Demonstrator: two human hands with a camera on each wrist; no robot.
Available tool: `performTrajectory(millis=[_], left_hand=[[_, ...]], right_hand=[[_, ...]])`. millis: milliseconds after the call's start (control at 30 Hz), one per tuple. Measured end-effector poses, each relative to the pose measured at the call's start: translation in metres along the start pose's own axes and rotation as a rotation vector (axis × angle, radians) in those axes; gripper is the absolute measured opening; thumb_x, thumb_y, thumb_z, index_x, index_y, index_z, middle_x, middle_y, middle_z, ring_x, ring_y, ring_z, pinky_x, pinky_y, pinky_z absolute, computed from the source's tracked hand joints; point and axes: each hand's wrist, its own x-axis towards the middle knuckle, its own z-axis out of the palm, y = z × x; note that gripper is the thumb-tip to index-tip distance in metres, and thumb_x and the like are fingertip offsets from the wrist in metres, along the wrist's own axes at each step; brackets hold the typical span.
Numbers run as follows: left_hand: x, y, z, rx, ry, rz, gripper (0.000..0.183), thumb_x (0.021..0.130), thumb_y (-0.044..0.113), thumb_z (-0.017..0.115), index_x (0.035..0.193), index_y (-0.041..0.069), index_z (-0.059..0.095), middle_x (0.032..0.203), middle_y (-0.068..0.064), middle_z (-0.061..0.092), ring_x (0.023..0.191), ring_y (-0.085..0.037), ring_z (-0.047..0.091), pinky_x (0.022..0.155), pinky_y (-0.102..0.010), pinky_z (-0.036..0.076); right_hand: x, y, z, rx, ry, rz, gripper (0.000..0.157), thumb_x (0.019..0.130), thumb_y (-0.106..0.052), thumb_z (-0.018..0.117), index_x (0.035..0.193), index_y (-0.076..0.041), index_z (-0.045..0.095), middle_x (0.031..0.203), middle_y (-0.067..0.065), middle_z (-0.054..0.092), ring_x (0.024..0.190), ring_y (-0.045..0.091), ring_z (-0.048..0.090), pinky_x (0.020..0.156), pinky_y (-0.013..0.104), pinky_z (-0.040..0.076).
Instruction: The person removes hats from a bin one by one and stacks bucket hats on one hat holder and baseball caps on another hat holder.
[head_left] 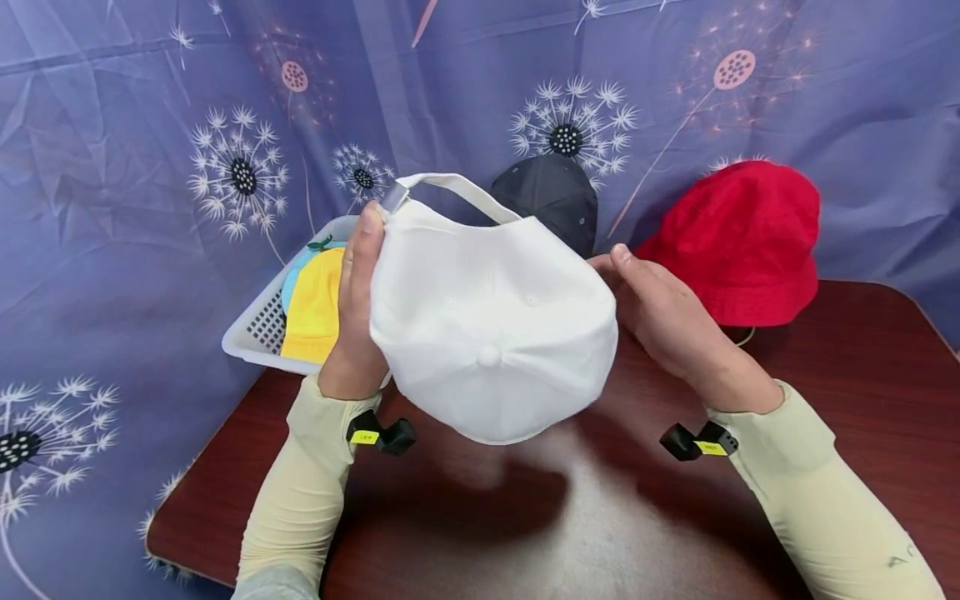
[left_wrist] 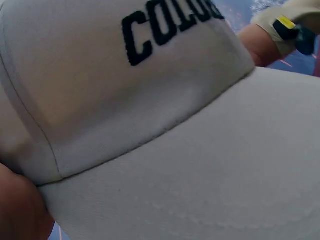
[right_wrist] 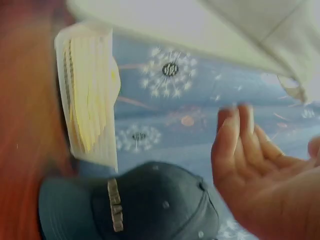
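A white baseball cap (head_left: 491, 325) is held up above the table, its crown towards the head camera and its back strap uppermost. My left hand (head_left: 356, 321) grips its left side, with the thumb by the strap's buckle. Dark raised letters and the broad brim of the white cap (left_wrist: 210, 145) show in the left wrist view. To the right of the cap is my right hand (head_left: 667, 325). The right wrist view shows its fingers (right_wrist: 231, 135) loosely bent, with nothing held and a gap to the cap.
A dark baseball cap (head_left: 551, 196) stands behind the white one. At the right back is a red bucket hat (head_left: 742, 242). A white plastic basket (head_left: 243, 342) at the left back holds a yellow hat (head_left: 318, 300) and a light-blue one. A patterned blue cloth (head_left: 112, 208) hangs behind the brown table (head_left: 480, 533).
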Motion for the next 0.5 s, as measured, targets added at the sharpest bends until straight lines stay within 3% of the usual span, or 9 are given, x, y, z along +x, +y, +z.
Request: performTrajectory(millis=[33, 100, 300, 500], left_hand=[[0.000, -0.004, 0.000, 0.009, -0.006, 0.016, 0.038, 0.111, 0.041, 0.044, 0.115, 0.006, 0.059, 0.090, 0.007, 0.056, 0.083, -0.010, 0.054, 0.076, -0.024, 0.051], [0.007, -0.009, 0.001, -0.085, -0.040, -0.008, 0.032, 0.109, 0.049, 0.053, 0.097, 0.019, 0.055, 0.075, 0.002, 0.050, 0.065, -0.013, 0.052, 0.059, -0.025, 0.047], [0.007, -0.018, 0.004, -0.135, -0.132, -0.017, 0.032, 0.107, 0.053, 0.057, 0.103, 0.021, 0.057, 0.074, 0.000, 0.055, 0.062, -0.014, 0.061, 0.054, -0.024, 0.051], [0.006, -0.022, 0.009, -0.128, -0.148, -0.057, 0.030, 0.109, 0.047, 0.052, 0.100, 0.019, 0.055, 0.073, -0.001, 0.053, 0.058, -0.014, 0.058, 0.050, -0.024, 0.048]], right_hand=[[-0.002, -0.002, 0.001, 0.015, -0.024, 0.025, 0.043, 0.116, -0.040, 0.041, 0.128, -0.013, 0.072, 0.114, 0.004, 0.075, 0.104, 0.018, 0.071, 0.094, 0.028, 0.057], [-0.004, -0.004, 0.005, 0.043, -0.053, 0.042, 0.041, 0.115, -0.040, 0.041, 0.127, -0.016, 0.073, 0.110, 0.003, 0.074, 0.100, 0.017, 0.070, 0.090, 0.030, 0.058], [-0.010, -0.005, 0.015, 0.113, -0.057, -0.057, 0.034, 0.116, -0.030, 0.043, 0.120, -0.007, 0.068, 0.096, 0.005, 0.070, 0.085, 0.016, 0.070, 0.074, 0.031, 0.059], [-0.008, -0.002, 0.021, 0.168, 0.096, -0.251, 0.023, 0.114, -0.016, 0.044, 0.105, -0.003, 0.061, 0.081, 0.005, 0.060, 0.066, 0.014, 0.062, 0.056, 0.024, 0.052]])
